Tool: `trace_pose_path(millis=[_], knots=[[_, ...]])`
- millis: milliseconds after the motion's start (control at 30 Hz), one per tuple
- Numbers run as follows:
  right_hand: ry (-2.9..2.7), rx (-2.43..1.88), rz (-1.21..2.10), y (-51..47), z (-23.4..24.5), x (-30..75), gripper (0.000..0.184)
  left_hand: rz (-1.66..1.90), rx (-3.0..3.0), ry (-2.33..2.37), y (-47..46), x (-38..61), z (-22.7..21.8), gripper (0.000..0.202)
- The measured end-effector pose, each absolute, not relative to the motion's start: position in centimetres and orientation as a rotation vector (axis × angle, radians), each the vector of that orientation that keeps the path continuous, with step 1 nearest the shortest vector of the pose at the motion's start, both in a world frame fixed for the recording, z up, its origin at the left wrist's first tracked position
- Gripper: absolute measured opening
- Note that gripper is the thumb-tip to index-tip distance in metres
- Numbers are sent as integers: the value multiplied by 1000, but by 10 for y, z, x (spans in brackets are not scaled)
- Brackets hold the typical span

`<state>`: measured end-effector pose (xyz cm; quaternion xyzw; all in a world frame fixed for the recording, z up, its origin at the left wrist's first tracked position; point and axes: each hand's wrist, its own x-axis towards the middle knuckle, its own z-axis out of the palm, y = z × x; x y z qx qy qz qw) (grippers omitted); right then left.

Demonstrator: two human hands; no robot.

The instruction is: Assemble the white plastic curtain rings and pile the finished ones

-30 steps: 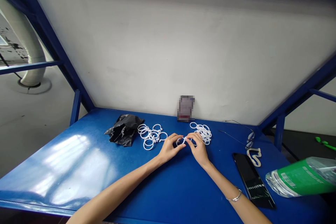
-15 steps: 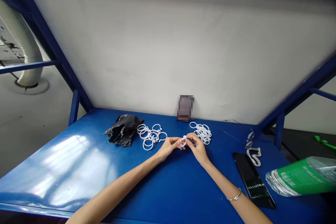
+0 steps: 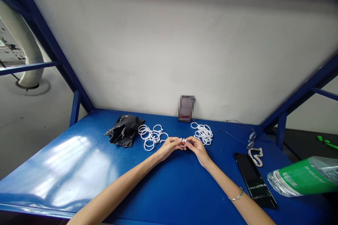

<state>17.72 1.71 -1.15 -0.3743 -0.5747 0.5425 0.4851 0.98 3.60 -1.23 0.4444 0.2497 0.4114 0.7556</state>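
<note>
Over the middle of the blue table (image 3: 169, 190), both of my hands meet at a small white plastic curtain ring (image 3: 184, 140). My left hand (image 3: 168, 148) pinches it between thumb and fingers from the left. From the other side, my right hand (image 3: 198, 149) is closed on its clasp end. Fingers cover most of the ring, so I cannot tell whether the clasp is fastened. A loose group of similar white rings (image 3: 154, 135) lies beyond my left hand. Another heap of white rings (image 3: 205, 133) lies just behind my right hand.
A crumpled black plastic bag (image 3: 125, 130) lies at the left. A pixelated upright object (image 3: 186, 109) leans against the back panel. On the right are eyeglasses (image 3: 252, 137), a beige frame-like item (image 3: 256, 156), a black phone (image 3: 255, 179) and a bottle with a green label (image 3: 303, 177).
The ring has turned in my fingers, and less of its loop shows. My right fingertips have shifted slightly lower. Both piles lie as before.
</note>
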Motion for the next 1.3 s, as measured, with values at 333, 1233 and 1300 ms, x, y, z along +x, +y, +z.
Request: trace_pose_path(millis=[333, 1233, 1300], knots=[[-1428, -839, 1462, 15, -9, 178, 31, 828, 1097, 460, 35, 9, -17, 47], [-1452, -826, 1629, 14, -4, 181, 37, 667, 1238, 383, 34, 2, -12, 49], [-1453, -825, 1638, 14, -3, 180, 37, 664, 1243, 384, 34, 2, -12, 50]])
